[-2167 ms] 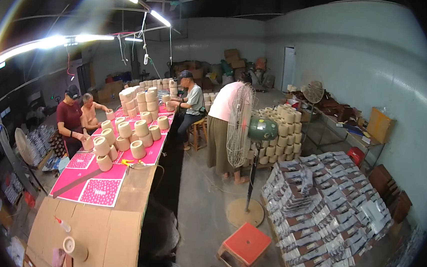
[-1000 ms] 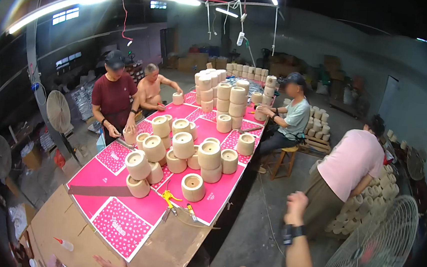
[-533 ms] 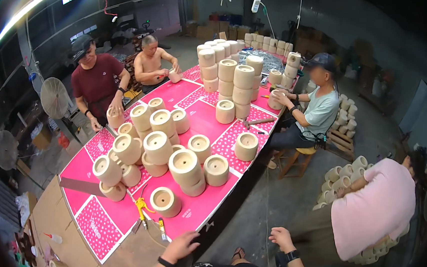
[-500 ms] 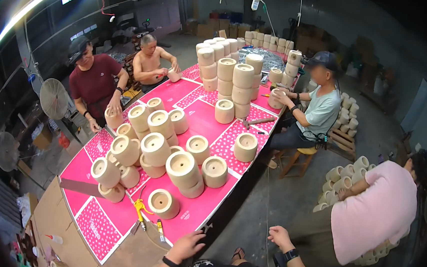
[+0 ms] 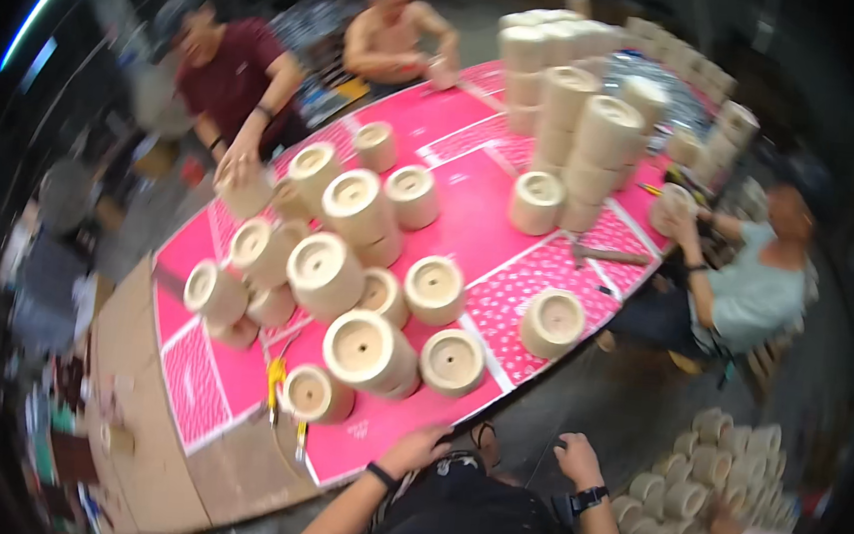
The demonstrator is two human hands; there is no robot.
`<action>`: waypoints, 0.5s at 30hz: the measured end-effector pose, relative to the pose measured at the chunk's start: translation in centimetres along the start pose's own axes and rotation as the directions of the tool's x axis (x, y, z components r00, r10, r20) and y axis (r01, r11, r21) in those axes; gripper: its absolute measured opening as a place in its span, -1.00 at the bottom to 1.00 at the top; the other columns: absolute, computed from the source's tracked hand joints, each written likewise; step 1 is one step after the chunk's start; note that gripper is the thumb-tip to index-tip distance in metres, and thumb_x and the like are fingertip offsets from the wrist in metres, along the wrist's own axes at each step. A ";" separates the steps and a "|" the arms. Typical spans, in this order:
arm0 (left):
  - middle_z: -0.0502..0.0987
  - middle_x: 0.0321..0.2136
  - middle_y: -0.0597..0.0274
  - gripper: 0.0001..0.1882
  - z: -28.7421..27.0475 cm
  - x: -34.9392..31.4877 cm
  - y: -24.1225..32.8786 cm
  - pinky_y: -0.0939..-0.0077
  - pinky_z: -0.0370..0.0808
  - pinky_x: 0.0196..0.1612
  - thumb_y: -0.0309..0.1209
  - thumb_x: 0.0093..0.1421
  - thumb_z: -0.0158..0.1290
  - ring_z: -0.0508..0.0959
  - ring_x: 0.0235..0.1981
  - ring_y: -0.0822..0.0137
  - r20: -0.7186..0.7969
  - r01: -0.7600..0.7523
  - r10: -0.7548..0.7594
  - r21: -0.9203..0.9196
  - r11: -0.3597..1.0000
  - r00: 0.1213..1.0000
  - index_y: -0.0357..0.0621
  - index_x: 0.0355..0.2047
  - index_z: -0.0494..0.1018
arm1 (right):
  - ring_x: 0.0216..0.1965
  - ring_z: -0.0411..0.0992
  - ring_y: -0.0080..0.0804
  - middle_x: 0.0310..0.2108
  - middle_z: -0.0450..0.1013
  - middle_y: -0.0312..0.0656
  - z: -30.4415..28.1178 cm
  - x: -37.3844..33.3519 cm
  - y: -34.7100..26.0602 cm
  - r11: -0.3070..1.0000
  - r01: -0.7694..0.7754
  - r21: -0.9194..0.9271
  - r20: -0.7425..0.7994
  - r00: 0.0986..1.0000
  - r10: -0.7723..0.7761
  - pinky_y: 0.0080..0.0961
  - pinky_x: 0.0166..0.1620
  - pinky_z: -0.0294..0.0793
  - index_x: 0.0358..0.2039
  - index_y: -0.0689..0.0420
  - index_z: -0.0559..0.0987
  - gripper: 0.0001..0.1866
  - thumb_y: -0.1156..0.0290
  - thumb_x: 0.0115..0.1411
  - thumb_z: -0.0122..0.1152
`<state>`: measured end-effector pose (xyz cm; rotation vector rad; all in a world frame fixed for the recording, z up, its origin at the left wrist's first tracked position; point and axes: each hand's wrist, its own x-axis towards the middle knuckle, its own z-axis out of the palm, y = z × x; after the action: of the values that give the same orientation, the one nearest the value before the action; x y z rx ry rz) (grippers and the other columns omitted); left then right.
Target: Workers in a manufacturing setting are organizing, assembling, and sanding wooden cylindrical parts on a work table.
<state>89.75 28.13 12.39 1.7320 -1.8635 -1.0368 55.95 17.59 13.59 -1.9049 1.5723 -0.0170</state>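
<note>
My left hand (image 5: 417, 451) is at the near edge of the pink-covered table (image 5: 383, 439), fingers stretched out and empty; whether it touches the edge I cannot tell. Off the table, to the right, hangs my right hand (image 5: 580, 462), its fingers curled in with nothing visible in them. Closest to my left hand on the table stand pale wooden cylinders with a round recess and a centre hole, among them a single one (image 5: 453, 361) and a stacked one (image 5: 370, 351). A small yellow-handled tool (image 5: 301, 442) and a yellow air gun (image 5: 276, 381) lie left of them.
Cylinder stacks (image 5: 602, 145) rise at the far right, with a hammer (image 5: 611, 254) lying before them. Co-workers sit or stand around the table: one in maroon (image 5: 236, 76), one shirtless (image 5: 400, 39), one in light green (image 5: 756, 293). More cylinders (image 5: 685, 493) are piled on the floor, right.
The view has swung and blurred; the table now sits more to the right. The person in pink has mostly slipped out at the lower right. Both my hands remain empty.
</note>
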 end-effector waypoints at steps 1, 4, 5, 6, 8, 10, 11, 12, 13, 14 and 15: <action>0.44 -0.09 -0.11 -0.59 0.4 1.6 -0.1 0.24 0.38 0.02 -0.31 0.17 0.03 0.45 -0.06 -0.04 -0.004 0.009 -0.009 0.005 1.000 1.000 -0.20 0.01 0.36 | -0.08 0.38 0.00 -0.11 0.39 0.04 -0.7 1.1 1.4 0.998 0.054 -0.025 0.033 0.998 -0.053 -0.24 0.00 0.39 -0.13 0.18 0.51 -0.63 0.31 0.04 0.21; 0.44 -0.11 -0.07 -0.60 -1.7 5.2 3.2 0.21 0.40 -0.03 -0.30 0.17 0.02 0.46 -0.09 -0.02 -0.034 0.080 -0.081 -0.012 0.997 0.996 -0.21 -0.02 0.35 | -0.08 0.40 -0.02 -0.12 0.41 0.08 -3.1 5.0 5.2 0.993 0.049 0.104 0.047 0.997 -0.055 -0.26 0.00 0.40 -0.11 0.24 0.49 -0.60 0.38 0.01 0.23; 0.44 -0.11 -0.07 -0.60 -1.4 5.8 3.3 0.21 0.40 -0.03 -0.31 0.17 0.02 0.46 -0.09 -0.02 -0.076 0.065 -0.065 -0.012 0.998 0.995 -0.23 -0.02 0.35 | -0.09 0.41 -0.06 -0.13 0.42 0.07 -3.7 6.5 7.0 0.994 0.037 0.105 0.039 0.998 -0.041 -0.28 0.00 0.40 -0.09 0.25 0.47 -0.59 0.42 0.01 0.23; 0.44 -0.11 -0.07 -0.60 -1.7 6.2 4.0 0.22 0.40 -0.03 -0.32 0.16 0.02 0.45 -0.09 -0.02 -0.080 0.110 -0.114 -0.050 0.993 0.990 -0.23 -0.02 0.35 | -0.11 0.42 -0.08 -0.14 0.42 0.07 -4.3 8.0 8.1 0.994 0.019 0.105 0.005 1.000 -0.020 -0.29 -0.01 0.41 -0.06 0.27 0.44 -0.56 0.44 0.02 0.23; 0.43 -0.10 -0.06 -0.60 -2.4 6.1 4.0 0.22 0.40 -0.03 -0.32 0.16 0.02 0.45 -0.09 -0.01 -0.111 0.181 -0.191 -0.096 0.979 0.975 -0.23 -0.02 0.35 | -0.20 0.44 -0.19 -0.24 0.44 0.00 -6.3 11.2 7.5 0.993 -0.026 0.115 -0.027 0.999 0.029 -0.38 -0.09 0.42 -0.03 0.29 0.42 -0.55 0.40 0.07 0.22; 0.44 -0.10 -0.06 -0.61 -1.6 5.4 3.4 0.23 0.39 -0.02 -0.33 0.16 0.01 0.45 -0.09 -0.02 -0.165 0.234 -0.254 -0.133 0.963 0.953 -0.22 -0.01 0.35 | -0.25 0.42 -0.29 -0.29 0.44 -0.05 -7.4 15.2 6.5 0.979 -0.035 0.203 -0.033 0.999 0.043 -0.43 -0.13 0.41 0.01 0.30 0.38 -0.53 0.33 0.14 0.19; 0.44 -0.10 -0.06 -0.61 -1.3 5.2 3.2 0.23 0.39 -0.02 -0.33 0.16 0.01 0.45 -0.09 -0.02 -0.180 0.251 -0.276 -0.149 0.956 0.944 -0.22 -0.01 0.35 | -0.26 0.41 -0.33 -0.31 0.44 -0.08 -7.7 17.3 6.8 0.968 -0.018 0.251 -0.058 0.998 0.033 -0.46 -0.14 0.40 0.03 0.31 0.37 -0.52 0.30 0.17 0.17; 0.44 -0.11 -0.06 -0.61 -1.1 4.5 3.1 0.23 0.40 -0.02 -0.34 0.15 0.01 0.45 -0.09 -0.02 -0.225 0.301 -0.328 -0.144 0.943 0.917 -0.23 -0.03 0.36 | -0.22 0.41 -0.32 -0.25 0.45 -0.05 -7.8 19.8 7.0 0.949 -0.072 0.308 -0.003 0.997 0.076 -0.45 -0.10 0.38 0.09 0.32 0.31 -0.47 0.23 0.23 0.09; 0.45 -0.11 -0.07 -0.61 -0.8 3.9 3.1 0.22 0.40 -0.02 -0.35 0.13 0.01 0.46 -0.10 -0.02 -0.269 0.350 -0.376 -0.141 0.926 0.886 -0.24 -0.04 0.37 | -0.22 0.41 -0.32 -0.25 0.45 -0.05 -8.1 21.6 7.6 0.955 -0.060 0.292 0.011 0.998 0.059 -0.45 -0.10 0.38 0.09 0.32 0.31 -0.47 0.23 0.23 0.09; 0.45 -0.10 -0.06 -0.61 -0.3 3.2 2.9 0.22 0.39 -0.01 -0.34 0.13 0.01 0.45 -0.08 -0.02 -0.309 0.386 -0.416 -0.156 0.909 0.855 -0.23 -0.04 0.38 | -0.18 0.41 -0.29 -0.21 0.45 -0.02 -8.5 23.5 5.7 0.945 -0.050 0.322 0.020 0.999 0.046 -0.44 -0.07 0.37 0.12 0.32 0.29 -0.46 0.20 0.25 0.04; 0.45 -0.10 -0.06 -0.61 0.0 2.8 2.9 0.22 0.39 -0.01 -0.34 0.13 0.01 0.45 -0.08 -0.02 -0.322 0.393 -0.426 -0.163 0.905 0.846 -0.23 -0.04 0.38 | -0.14 0.41 -0.26 -0.17 0.44 0.00 -9.1 24.9 4.2 0.934 -0.043 0.354 0.019 0.999 0.039 -0.44 -0.04 0.35 0.14 0.33 0.26 -0.44 0.18 0.27 0.00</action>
<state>87.31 25.31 13.99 2.1507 -1.2342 -0.8612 55.47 -8.90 9.04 -1.5862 1.4852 -0.2549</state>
